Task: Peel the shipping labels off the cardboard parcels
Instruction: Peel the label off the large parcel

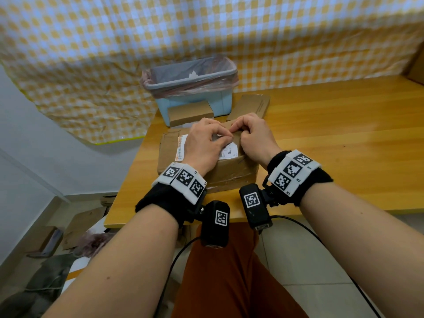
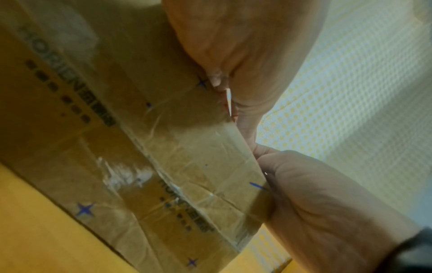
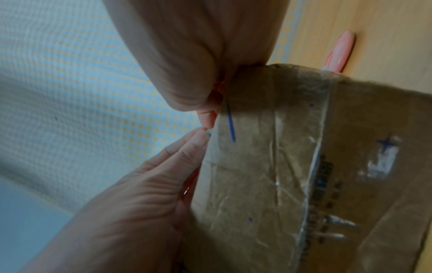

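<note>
A worn, taped cardboard parcel [image 1: 231, 172] lies on the wooden table [image 1: 321, 138] in front of me. A white shipping label [image 1: 181, 145] is stuck to its top, mostly hidden under my hands. My left hand [image 1: 226, 139] lies over the label and pinches its far edge; in the left wrist view that edge shows as a thin white sliver [image 2: 228, 101] between the fingers of my left hand [image 2: 224, 92]. My right hand [image 1: 235, 131] is curled, its fingertips pinching at the same spot. In the right wrist view the right hand [image 3: 210, 114] meets the left hand [image 3: 198, 136] at the parcel's top edge.
A light blue bin [image 1: 192, 88] with a pink liner stands behind the parcel. Two smaller cardboard boxes [image 1: 190, 112] [image 1: 250, 106] lie in front of it. A pink pen-like thing [image 3: 341, 49] lies on the table beyond the parcel. A checked cloth hangs behind.
</note>
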